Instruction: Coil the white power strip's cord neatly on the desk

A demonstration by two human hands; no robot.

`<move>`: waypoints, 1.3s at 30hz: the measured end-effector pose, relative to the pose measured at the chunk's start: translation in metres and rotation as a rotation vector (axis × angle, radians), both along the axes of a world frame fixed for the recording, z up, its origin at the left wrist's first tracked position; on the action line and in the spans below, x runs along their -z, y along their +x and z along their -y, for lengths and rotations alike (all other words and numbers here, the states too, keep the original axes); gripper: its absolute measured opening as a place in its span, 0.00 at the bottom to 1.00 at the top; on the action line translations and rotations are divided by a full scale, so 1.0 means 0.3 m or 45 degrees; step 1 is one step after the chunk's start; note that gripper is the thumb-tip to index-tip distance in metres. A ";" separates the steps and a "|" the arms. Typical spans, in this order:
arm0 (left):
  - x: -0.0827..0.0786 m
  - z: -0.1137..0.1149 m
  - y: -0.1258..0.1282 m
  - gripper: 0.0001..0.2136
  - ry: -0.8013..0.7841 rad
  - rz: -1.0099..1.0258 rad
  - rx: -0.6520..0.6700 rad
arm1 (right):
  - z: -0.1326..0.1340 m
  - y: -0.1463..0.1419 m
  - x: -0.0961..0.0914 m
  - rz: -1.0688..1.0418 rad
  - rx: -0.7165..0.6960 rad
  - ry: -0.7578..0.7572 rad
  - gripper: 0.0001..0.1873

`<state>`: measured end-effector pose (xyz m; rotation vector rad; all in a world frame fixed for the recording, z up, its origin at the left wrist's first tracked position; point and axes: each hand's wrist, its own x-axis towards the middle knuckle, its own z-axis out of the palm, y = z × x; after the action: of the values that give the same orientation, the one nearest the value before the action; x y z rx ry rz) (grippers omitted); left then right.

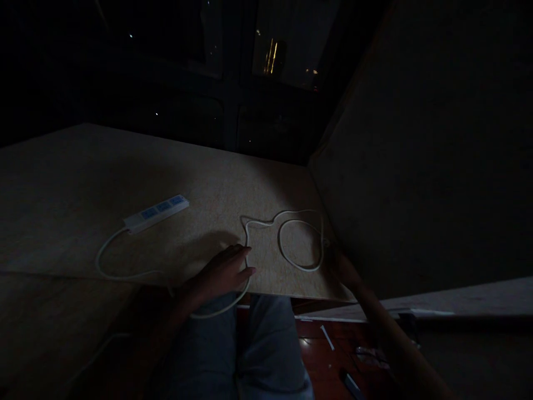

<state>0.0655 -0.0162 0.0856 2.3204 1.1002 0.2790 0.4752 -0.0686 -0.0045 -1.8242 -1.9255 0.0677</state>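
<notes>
A white power strip (157,214) with blue-looking socket faces lies on the left of the pale tabletop. Its white cord (300,269) hangs over the front edge, passes across my lap and comes back up onto the table, ending in a loose loop on the right. My left hand (227,269) rests at the front edge, thumb and fingers stretched apart, with the cord running by the fingertips. On the loop's right side, my right hand (340,266) is at the cord near the wall. Deep shadow hides its fingers and whatever they may hold.
The tabletop (225,183) meets a dark wall (416,166) on the right and a night window (291,44) behind. Below are my legs (266,344) and a reddish floor (312,361), where a thin white strip (327,337) and a dark oblong object (352,384) lie.
</notes>
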 end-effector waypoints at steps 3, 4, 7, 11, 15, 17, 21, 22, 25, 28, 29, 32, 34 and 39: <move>0.052 -0.001 0.064 0.21 0.075 -0.147 -0.027 | -0.010 -0.040 0.004 -0.103 0.128 -0.009 0.25; 0.069 -0.003 0.075 0.20 0.094 -0.176 -0.040 | -0.013 -0.054 0.004 -0.145 0.169 -0.007 0.26; 0.111 -0.025 0.087 0.17 0.167 -0.162 -0.114 | -0.021 -0.101 0.009 -0.262 0.243 -0.003 0.28; 0.135 -0.098 0.094 0.13 0.109 -0.062 -0.278 | -0.029 -0.155 0.018 -0.332 0.381 0.030 0.27; 0.141 -0.170 0.132 0.12 0.033 -0.161 -0.399 | -0.022 -0.162 0.019 -0.370 0.433 0.062 0.27; 0.143 -0.194 0.155 0.12 0.020 -0.210 -0.453 | -0.008 -0.164 0.013 -0.324 0.449 0.112 0.26; 0.150 -0.217 0.168 0.09 -0.101 -0.186 -0.556 | 0.030 -0.235 -0.023 -0.132 0.309 0.372 0.25; 0.153 -0.218 0.165 0.09 -0.125 -0.143 -0.560 | 0.036 -0.271 -0.041 -0.120 0.233 0.429 0.25; 0.159 -0.210 0.151 0.08 -0.249 0.114 -0.587 | 0.031 -0.405 -0.125 -0.210 0.049 0.507 0.21; 0.150 -0.182 0.142 0.09 -0.615 0.533 -0.583 | -0.016 -0.534 -0.234 -0.296 -0.110 0.535 0.21; 0.141 -0.170 0.140 0.09 -0.722 0.651 -0.561 | -0.038 -0.569 -0.268 -0.306 -0.165 0.531 0.22; 0.107 -0.131 0.129 0.11 -0.788 0.864 -0.427 | -0.111 -0.637 -0.343 -0.201 -0.399 0.379 0.21; 0.087 -0.111 0.115 0.13 -0.723 0.913 -0.313 | -0.154 -0.655 -0.362 -0.119 -0.577 0.206 0.18; 0.070 -0.092 0.077 0.13 -0.597 0.834 -0.147 | -0.208 -0.628 -0.341 -0.224 -0.758 -0.129 0.14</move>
<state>0.0886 0.0115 0.0646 1.5792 0.8437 0.6855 0.2869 -0.0061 0.0978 -1.1923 -2.2942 0.5092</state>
